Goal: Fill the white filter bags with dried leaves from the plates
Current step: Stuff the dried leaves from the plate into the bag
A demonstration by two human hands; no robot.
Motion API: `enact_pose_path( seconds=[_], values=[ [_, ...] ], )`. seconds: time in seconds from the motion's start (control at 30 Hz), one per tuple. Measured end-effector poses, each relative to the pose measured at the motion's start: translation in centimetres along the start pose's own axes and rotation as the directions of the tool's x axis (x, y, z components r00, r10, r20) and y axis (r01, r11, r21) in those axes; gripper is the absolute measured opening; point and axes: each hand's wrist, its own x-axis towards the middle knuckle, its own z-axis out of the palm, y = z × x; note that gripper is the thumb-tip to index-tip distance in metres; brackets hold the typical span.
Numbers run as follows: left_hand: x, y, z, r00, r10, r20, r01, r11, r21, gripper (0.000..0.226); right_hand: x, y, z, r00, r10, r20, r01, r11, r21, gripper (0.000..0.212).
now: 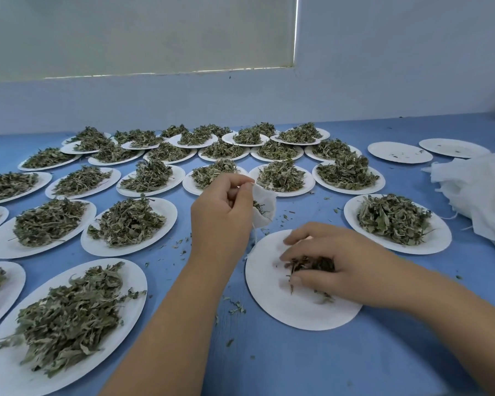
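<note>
Our right hand (pixel 323 264) curls round the few dried leaves (pixel 312 265) left on the near plate (pixel 269 304); we should scoop tight so nothing scatters. Just beyond, our left hand (pixel 222 207) pinches the bag (pixel 265 208) by its rim, mouth open; best held wide. Full plates (pixel 177 180) sit farther back.

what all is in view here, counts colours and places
heaped plates: around thirty, white with grey-green dried leaves, left and middle
near-empty plate: one, white, front centre
bare plates: two whole, white, far right
filter bag: one, white, held up at centre
fabric heap: one, white, right edge
leaf crumbs: scattered, green, around the near-empty plate
table: one, blue
left hand: fingers pinch the filter bag
right hand: fingers curl round a leaf clump on the near-empty plate
</note>
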Motion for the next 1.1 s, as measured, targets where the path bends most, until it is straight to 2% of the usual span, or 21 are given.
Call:
enact_pose_path(
  seconds=[0.13,0.23,0.3,0.37,0.43,0.57,0.7,0.9,1.1],
  values=[
    [-0.1,0.1,0.0,1.000,0.020,0.015,-0.020,1.000,0.018,0.023,-0.4,-0.4,-0.8,0.979,0.204,0.007,-0.199,0.959,-0.204,0.079],
    [-0.1,0.0,0.1,0.999,0.022,0.024,-0.023,0.999,0.032,0.025,-0.7,-1.2,-0.4,0.947,0.321,0.027,-0.296,0.900,-0.318,0.093],
    [-0.1,0.0,0.1,1.000,0.015,0.026,-0.016,1.000,0.024,0.024,-0.6,-1.6,0.2,0.941,0.336,0.037,-0.305,0.891,-0.335,0.085],
    [-0.1,0.1,0.1,0.999,0.015,0.029,-0.016,1.000,0.019,0.026,-0.3,-2.1,0.7,0.940,0.339,0.038,-0.305,0.887,-0.346,0.064],
    [-0.2,0.2,0.0,0.999,0.016,0.032,-0.017,1.000,0.023,0.027,0.0,-2.3,0.7,0.942,0.334,0.029,-0.305,0.891,-0.337,0.053],
    [-0.2,0.2,-0.1,0.999,0.021,0.040,-0.022,0.999,0.032,0.027,0.0,-2.1,-0.4,0.939,0.342,0.032,-0.321,0.909,-0.265,0.057],
    [-0.2,0.2,0.0,0.998,0.045,0.037,-0.047,0.997,0.057,0.026,-0.3,-2.1,-0.4,0.932,0.356,0.061,-0.326,0.902,-0.283,0.062],
    [-0.3,0.2,-0.1,0.996,0.094,0.006,-0.095,0.993,0.075,0.030,0.3,-2.8,1.0,0.934,0.351,0.070,-0.310,0.891,-0.332,0.041],
    [-0.3,0.0,-0.1,0.993,0.118,0.009,-0.118,0.988,0.103,0.031,0.5,-2.6,1.4,0.964,0.259,0.054,-0.228,0.917,-0.327,0.026]
  ],
)
